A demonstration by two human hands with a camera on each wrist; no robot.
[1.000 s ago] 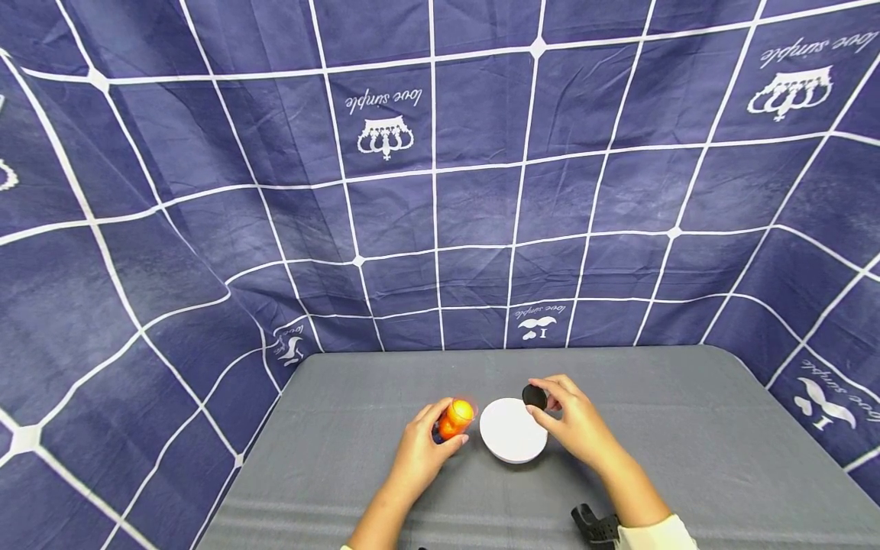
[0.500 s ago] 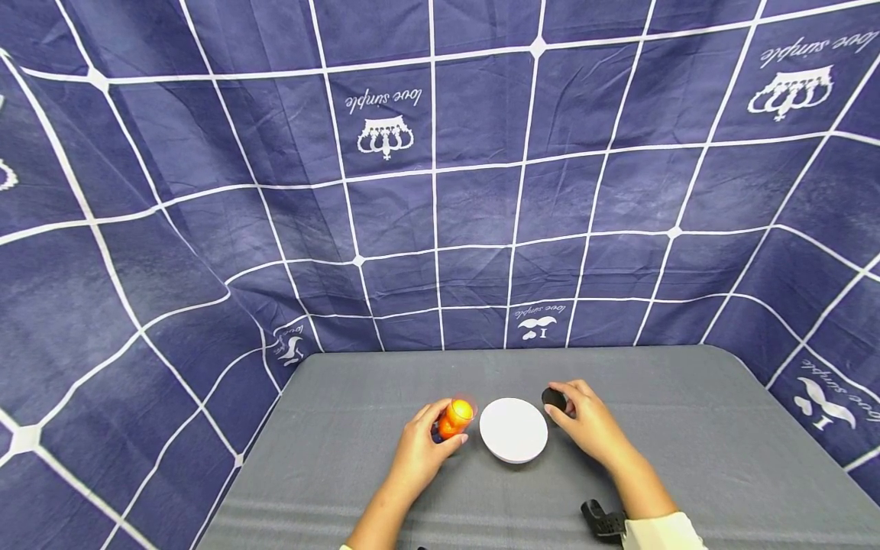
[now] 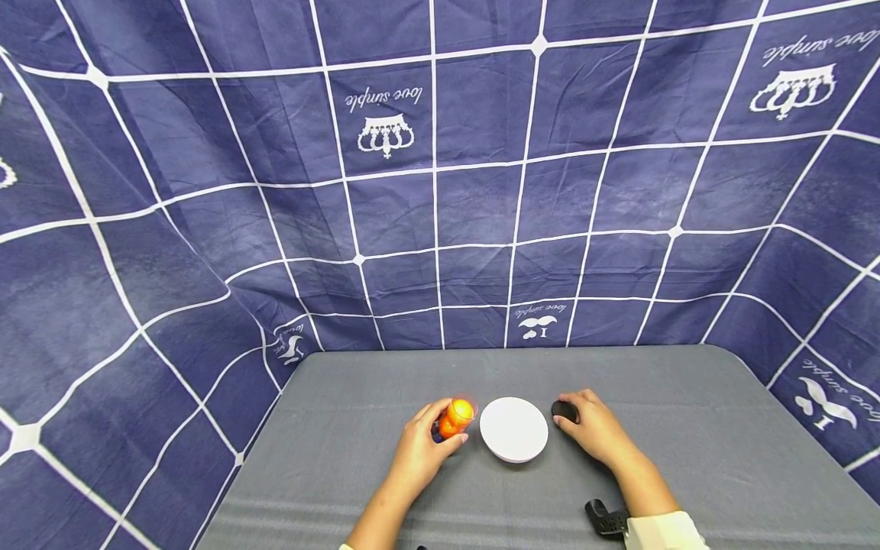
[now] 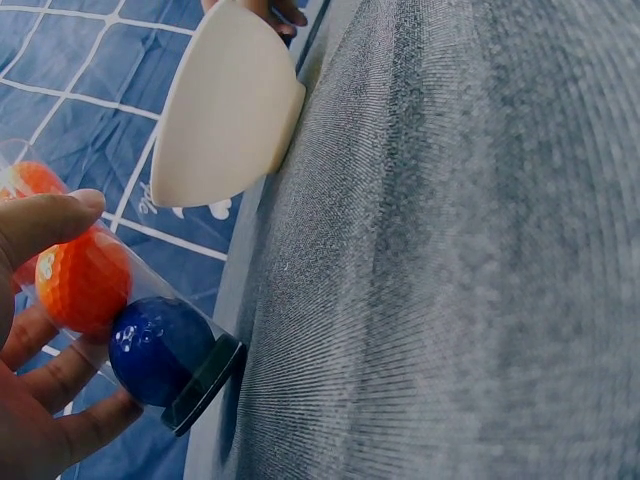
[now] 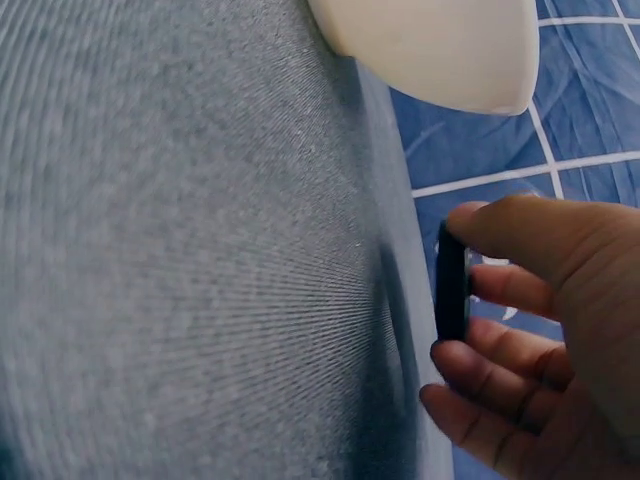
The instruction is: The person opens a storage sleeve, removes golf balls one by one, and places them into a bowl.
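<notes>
My left hand (image 3: 428, 441) grips a clear tube (image 3: 454, 418) that stands on the grey table (image 3: 687, 428), left of a white bowl (image 3: 513, 429). In the left wrist view the tube (image 4: 120, 310) holds orange balls above a blue ball, over a black base, and my left hand's (image 4: 35, 400) thumb and fingers curl round it. My right hand (image 3: 587, 424) pinches a black round lid (image 3: 564, 410) just right of the bowl. In the right wrist view the lid (image 5: 451, 282) stands on edge between the thumb and fingers of my right hand (image 5: 530, 330), close to the table.
A blue cloth with white grid lines (image 3: 440, 191) hangs round the back and sides of the table. A black wrist strap (image 3: 605, 519) shows by my right sleeve. The white bowl (image 4: 225, 110) (image 5: 430, 45) sits between my hands.
My right hand has carried the black lid from over the bowl's rim to the right and down to the table beside the bowl. The left hand and tube have not moved.
</notes>
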